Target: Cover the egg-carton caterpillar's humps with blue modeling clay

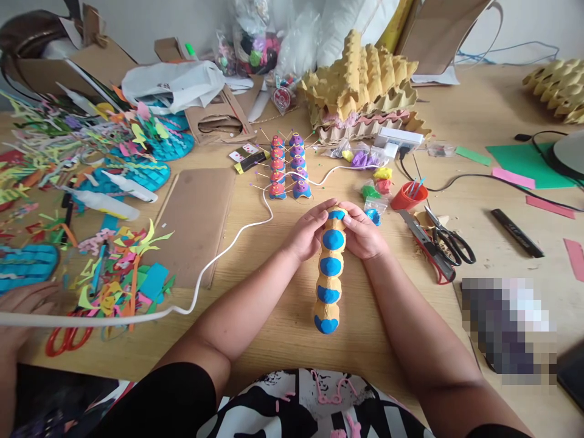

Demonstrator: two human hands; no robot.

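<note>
A yellow egg-carton strip [334, 255] with several humps, each capped in blue, points lengthwise toward me above the table. My left hand [309, 231] grips its far end from the left, thumb near the first blue cap. On the other side my right hand [362, 231] holds the same end with its thumb on the edge. Fingers of both hands are partly hidden behind the strip. Beyond my hands stand two finished-looking strips, one red-orange [277, 167] and one purple [298, 165], with thin sticks poking out of their sides.
A white cable [214, 258] winds across the table. Scissors [449, 240], a cutter knife [429, 246] and an orange cup [409, 196] lie right. Egg trays [360, 79] stack at the back. Paper scraps [123, 267], glue bottles [103, 204] and another person's hand [27, 304] are left.
</note>
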